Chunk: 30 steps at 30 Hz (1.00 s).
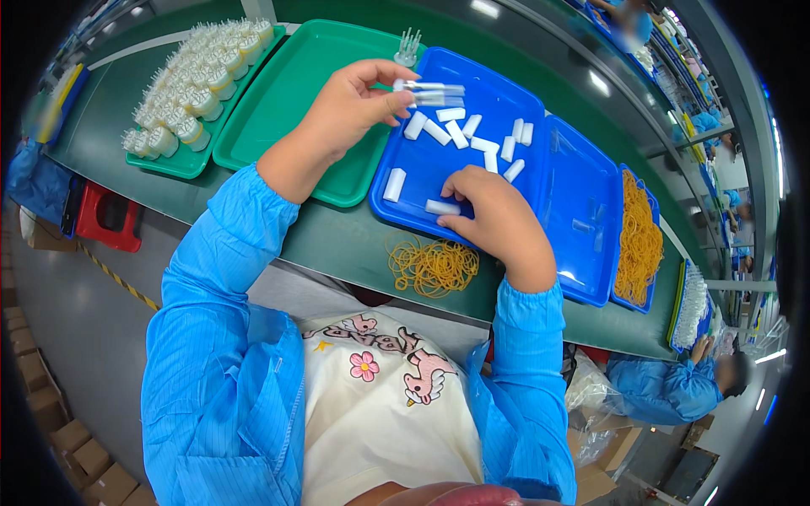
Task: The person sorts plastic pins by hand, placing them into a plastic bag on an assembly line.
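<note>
My left hand (350, 105) is closed, thumb and fingers pinching a clear plastic pronged piece (440, 93) by its base. The prongs point right, blurred, over the far part of a blue tray (527, 99). Low in that tray, my right hand (499, 212) has thumb and forefinger closed about one end of a small white block (441, 207). Several loose white blocks (456, 133) like it lie in the tray between my hands, and a single white block (394, 185) lies near the left rim. Another pronged piece (409, 48) stands upright just beyond the tray.
A green tray (291, 101) lies left, beside another packed with pronged pieces around white-yellow cores (202, 84). Yellow rubber bands (434, 268) lie on the table before me, more rubber bands (639, 244) at right. A second blue tray (582, 194) holds clear pieces. A person (675, 388) sits at right.
</note>
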Available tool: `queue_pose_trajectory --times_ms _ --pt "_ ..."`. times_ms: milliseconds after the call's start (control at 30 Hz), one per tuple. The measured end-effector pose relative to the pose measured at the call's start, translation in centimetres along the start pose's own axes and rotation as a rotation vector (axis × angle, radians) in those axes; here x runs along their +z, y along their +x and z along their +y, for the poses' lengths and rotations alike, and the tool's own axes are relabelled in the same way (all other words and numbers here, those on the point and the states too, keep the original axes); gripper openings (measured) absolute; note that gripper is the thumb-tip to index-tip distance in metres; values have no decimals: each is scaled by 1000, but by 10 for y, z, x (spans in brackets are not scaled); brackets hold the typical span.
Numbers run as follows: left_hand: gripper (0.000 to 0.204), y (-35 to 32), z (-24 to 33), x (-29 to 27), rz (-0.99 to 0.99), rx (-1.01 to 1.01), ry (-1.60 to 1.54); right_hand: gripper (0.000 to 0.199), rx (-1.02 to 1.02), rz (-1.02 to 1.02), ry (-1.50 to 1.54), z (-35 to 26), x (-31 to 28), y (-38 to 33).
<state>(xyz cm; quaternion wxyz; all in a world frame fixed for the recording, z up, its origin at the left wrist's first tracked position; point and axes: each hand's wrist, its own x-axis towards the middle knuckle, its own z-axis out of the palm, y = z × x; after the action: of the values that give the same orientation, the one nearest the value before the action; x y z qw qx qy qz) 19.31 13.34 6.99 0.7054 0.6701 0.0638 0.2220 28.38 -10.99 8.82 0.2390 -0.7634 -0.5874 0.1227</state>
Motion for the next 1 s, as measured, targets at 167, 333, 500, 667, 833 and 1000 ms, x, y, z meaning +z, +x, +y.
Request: queue_pose_trajectory --times_ms 167,333,500,667,833,1000 --pt "32 -11 5 16 -121 -50 -65 11 -3 100 -125 -12 7 0" --pt "33 -16 4 18 -111 -54 -182 14 76 180 102 -3 0 -5" --pt "32 -19 5 16 -84 -83 -170 22 96 343 645 0 -1 -8" --pt "30 -16 2 18 -64 -67 -129 18 104 371 1241 14 4 -8" --pt "31 -15 1 16 -29 -36 -145 17 236 572 1299 18 7 -6" --pt "32 -16 -2 17 -55 -18 -136 20 285 696 1244 19 6 -1"
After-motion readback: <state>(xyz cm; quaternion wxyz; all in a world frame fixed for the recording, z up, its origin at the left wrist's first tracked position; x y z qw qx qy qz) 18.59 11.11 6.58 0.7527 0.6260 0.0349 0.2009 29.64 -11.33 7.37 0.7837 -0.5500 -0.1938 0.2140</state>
